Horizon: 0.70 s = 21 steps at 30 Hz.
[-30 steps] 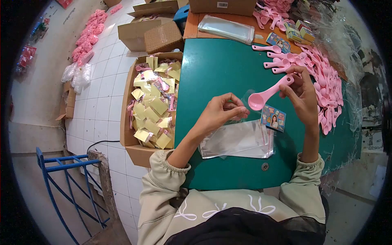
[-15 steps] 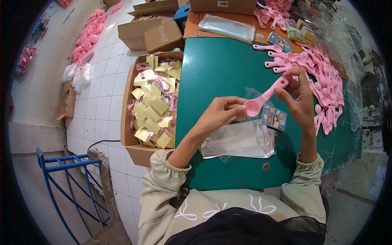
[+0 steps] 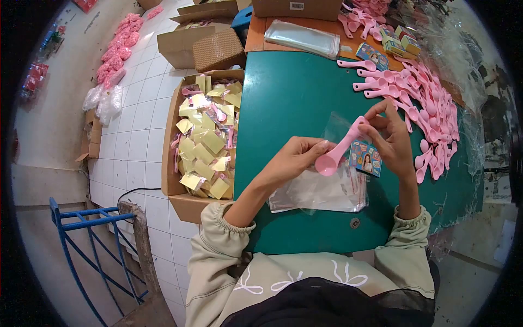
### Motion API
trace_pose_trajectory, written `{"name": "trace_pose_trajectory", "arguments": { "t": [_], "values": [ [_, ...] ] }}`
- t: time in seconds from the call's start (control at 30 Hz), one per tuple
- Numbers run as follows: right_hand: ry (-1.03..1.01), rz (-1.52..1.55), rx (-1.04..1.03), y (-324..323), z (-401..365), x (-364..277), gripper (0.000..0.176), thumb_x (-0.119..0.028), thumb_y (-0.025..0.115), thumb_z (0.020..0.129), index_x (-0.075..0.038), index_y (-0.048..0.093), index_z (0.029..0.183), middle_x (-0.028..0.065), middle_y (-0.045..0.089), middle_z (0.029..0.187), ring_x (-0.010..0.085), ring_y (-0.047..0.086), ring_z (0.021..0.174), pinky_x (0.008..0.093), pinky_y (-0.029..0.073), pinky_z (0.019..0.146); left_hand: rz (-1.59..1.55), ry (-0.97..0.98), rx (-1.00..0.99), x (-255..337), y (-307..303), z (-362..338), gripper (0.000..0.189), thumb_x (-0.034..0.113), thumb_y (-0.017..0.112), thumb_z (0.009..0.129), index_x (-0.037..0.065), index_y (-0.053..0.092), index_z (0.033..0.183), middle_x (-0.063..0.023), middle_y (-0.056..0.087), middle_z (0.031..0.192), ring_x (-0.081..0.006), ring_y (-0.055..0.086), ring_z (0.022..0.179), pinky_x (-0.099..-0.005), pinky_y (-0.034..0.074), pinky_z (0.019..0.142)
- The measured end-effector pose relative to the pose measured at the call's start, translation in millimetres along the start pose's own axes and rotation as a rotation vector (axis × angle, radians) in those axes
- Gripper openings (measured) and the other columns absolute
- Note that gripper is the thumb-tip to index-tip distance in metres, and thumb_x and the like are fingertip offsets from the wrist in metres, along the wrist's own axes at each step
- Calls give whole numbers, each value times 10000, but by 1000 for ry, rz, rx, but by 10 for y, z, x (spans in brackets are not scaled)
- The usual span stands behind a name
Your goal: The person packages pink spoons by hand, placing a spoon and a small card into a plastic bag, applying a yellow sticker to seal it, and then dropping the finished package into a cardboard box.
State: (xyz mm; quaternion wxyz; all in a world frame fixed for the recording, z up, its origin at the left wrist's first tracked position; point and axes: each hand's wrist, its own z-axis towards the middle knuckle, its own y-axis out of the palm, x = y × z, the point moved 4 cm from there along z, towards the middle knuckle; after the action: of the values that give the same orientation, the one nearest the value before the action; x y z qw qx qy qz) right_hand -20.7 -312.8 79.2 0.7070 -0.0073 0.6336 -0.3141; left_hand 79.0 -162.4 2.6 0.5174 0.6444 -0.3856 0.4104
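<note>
My right hand (image 3: pixel 389 139) pinches the handle end of a pink measuring spoon (image 3: pixel 342 148) between thumb and fingers. The spoon slants down from that grip toward my left hand (image 3: pixel 298 159), its round bowl just beside the left fingertips. My left hand has its thumb and fingers closed on a thin clear bag (image 3: pixel 335 125), part of which stands up beyond the fingertips; I cannot tell whether the spoon's bowl is inside it or whether the left fingers touch the spoon. Below the spoon and near my left hand, flat clear bags (image 3: pixel 313 196) lie overlapping on the green tabletop (image 3: pixel 283 103). Just left of my right hand is a small stack of blue printed cards (image 3: pixel 365 158). Beyond and to the right of my right hand spreads a heap of pink spoons (image 3: pixel 436 117). Well left of my left hand, a cardboard box (image 3: pixel 188 208) is full of packets with pale yellow cards (image 3: pixel 212 143).
</note>
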Motion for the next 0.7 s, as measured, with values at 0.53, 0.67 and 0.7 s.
{"name": "trace_pose_trajectory", "arguments": {
  "t": [0.53,0.67,0.7],
  "values": [
    [43,-121,-346,-191,-204,12,529,-443,696,741,-90,603,1123,174,457,1260,326,478,1118,416,401,930,-262,55,114,374,-29,-430,384,265,426,980,-58,551,1145,-185,640,1013,-230,656,908,-296,539,767],
    [149,-551,-293,-410,-489,612,642,-264,803,604,-71,560,1166,148,447,1135,313,466,1093,376,392,937,-217,35,136,360,-107,-550,379,263,439,976,-56,557,1141,-183,642,1019,-228,655,912,-291,538,748],
    [132,-588,-286,-387,-519,660,618,-251,798,609,-64,562,1149,146,442,1137,312,462,1090,371,389,940,-212,31,134,343,-100,-539,375,260,439,976,-56,559,1139,-178,643,1015,-223,654,914,-286,534,749]
  ]
}}
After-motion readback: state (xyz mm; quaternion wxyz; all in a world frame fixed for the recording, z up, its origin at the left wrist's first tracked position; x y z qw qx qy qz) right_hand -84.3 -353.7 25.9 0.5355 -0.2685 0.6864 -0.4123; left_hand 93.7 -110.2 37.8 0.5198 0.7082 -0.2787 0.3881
